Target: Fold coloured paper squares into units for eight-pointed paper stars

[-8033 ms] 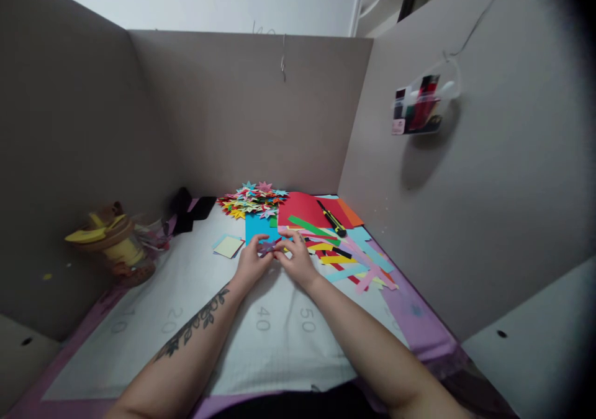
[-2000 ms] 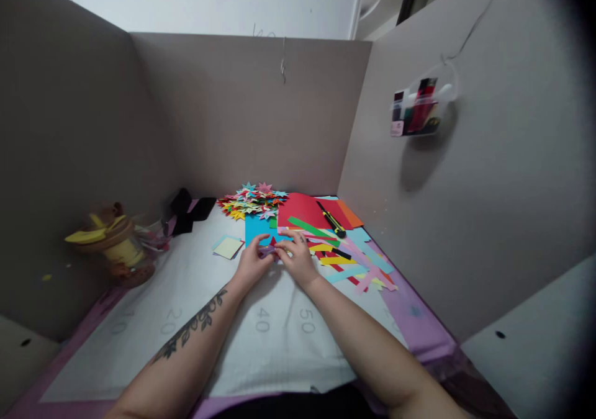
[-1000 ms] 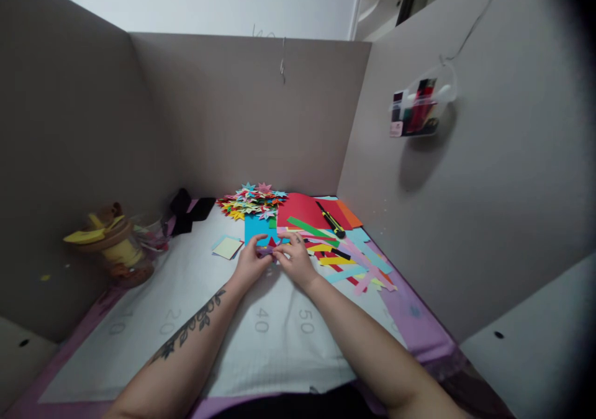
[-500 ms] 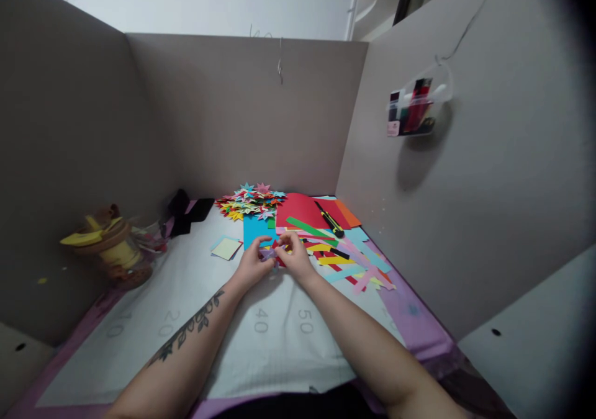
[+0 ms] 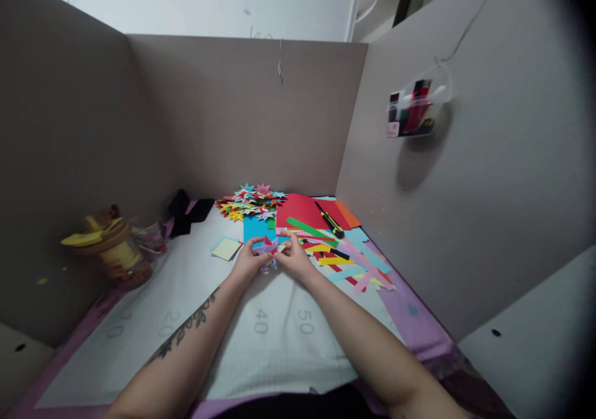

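My left hand [image 5: 246, 264] and my right hand [image 5: 296, 259] meet over the white mat, fingers pinched on a small purple paper star [image 5: 267, 247] held between them. A little red shows on the star. It hovers just above the near edge of a blue paper sheet [image 5: 254, 228]. Loose coloured paper strips [image 5: 342, 259] lie right beside my right hand. A heap of finished paper stars [image 5: 251, 200] sits further back near the rear wall.
Red paper [image 5: 302, 209] with a yellow-black utility knife [image 5: 330, 220] lies at the back right. Small paper squares [image 5: 226, 248] lie left of my hands. A jar with a yellow lid [image 5: 109, 245] and a black object [image 5: 186, 211] stand at left. Grey partitions enclose the desk; a clear holder [image 5: 416, 112] hangs on the right one.
Both hands stayed in place working the small purple piece; it has been lifted and turned so its star points now show between the fingers.
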The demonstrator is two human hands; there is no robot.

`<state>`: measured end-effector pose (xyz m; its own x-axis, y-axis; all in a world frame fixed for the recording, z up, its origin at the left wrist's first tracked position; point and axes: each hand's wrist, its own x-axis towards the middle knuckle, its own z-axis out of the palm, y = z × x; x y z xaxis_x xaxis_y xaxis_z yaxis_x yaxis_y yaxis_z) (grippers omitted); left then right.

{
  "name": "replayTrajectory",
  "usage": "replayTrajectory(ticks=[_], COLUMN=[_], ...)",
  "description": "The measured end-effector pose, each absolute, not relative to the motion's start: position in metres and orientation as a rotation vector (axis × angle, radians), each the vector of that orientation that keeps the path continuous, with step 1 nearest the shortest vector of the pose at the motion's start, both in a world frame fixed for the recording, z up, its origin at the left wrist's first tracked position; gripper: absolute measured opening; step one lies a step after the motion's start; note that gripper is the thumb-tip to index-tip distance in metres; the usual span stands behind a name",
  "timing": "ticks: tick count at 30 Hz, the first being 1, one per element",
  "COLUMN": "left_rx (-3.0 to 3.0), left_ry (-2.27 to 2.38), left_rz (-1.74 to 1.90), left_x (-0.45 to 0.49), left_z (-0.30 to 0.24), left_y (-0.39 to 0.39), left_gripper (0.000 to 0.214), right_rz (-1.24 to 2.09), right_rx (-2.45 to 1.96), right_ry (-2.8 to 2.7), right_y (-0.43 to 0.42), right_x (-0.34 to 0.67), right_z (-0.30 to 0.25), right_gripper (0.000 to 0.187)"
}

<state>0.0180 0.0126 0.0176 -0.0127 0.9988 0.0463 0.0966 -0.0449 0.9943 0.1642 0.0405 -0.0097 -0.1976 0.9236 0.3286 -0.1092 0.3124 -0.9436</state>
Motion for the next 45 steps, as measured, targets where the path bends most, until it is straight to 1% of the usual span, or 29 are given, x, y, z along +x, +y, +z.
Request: replayTrajectory(ticks=[2,7,9,13,16,19,24,30,33,36,45], left_rx=[1.281,1.264,1.279,1.325,1.35,1.383,1.446,1.516,1.538,1.55,1.493], left_ry=[1.252,1.154,1.104,1.084,1.118,1.159,1.217,1.199,1.195,1.2,1.241], left_rz=[1.209,1.181,1.158,1.145,1.189,1.239,1.306,1.31,1.309,1.315,1.364], left_x=[0.018,0.017,0.017,0.017,0.017,0.017,0.016,0.017,0.018,0.018,0.019], left_z=[0.02,0.022,0.021,0.018,0.016,0.016,0.017,0.017,0.018,0.018,0.014], left_y=[0.012,0.01,0.01,0.012,0.014,0.015,0.015,0.014,0.013,0.012,0.013], left_gripper=[0.065,0.071,0.068,0.054,0.051,0.048,0.043,0.036,0.034,0.032,0.036], right_rz=[1.157,1.049,1.023,0.894,0.792,0.685,0.387,0.4,0.426,0.416,0.24], right_rx=[-0.814,-0.854,-0.843,-0.787,-0.795,-0.82,-0.771,-0.754,-0.755,-0.754,-0.774], right_ry=[-1.439,-1.401,-1.417,-1.571,-1.657,-1.682,-1.766,-1.799,-1.797,-1.794,-1.777], right_y=[0.04,0.04,0.039,0.036,0.035,0.033,0.027,0.023,0.023,0.023,0.025], right_x=[0.164,0.166,0.168,0.17,0.171,0.173,0.175,0.173,0.173,0.172,0.172], right_z=[-0.01,-0.005,-0.003,-0.003,-0.003,-0.001,0.009,0.012,0.011,0.01,0.009], right_gripper=[0.053,0.055,0.057,0.057,0.055,0.049,0.025,0.01,0.009,0.014,0.01])
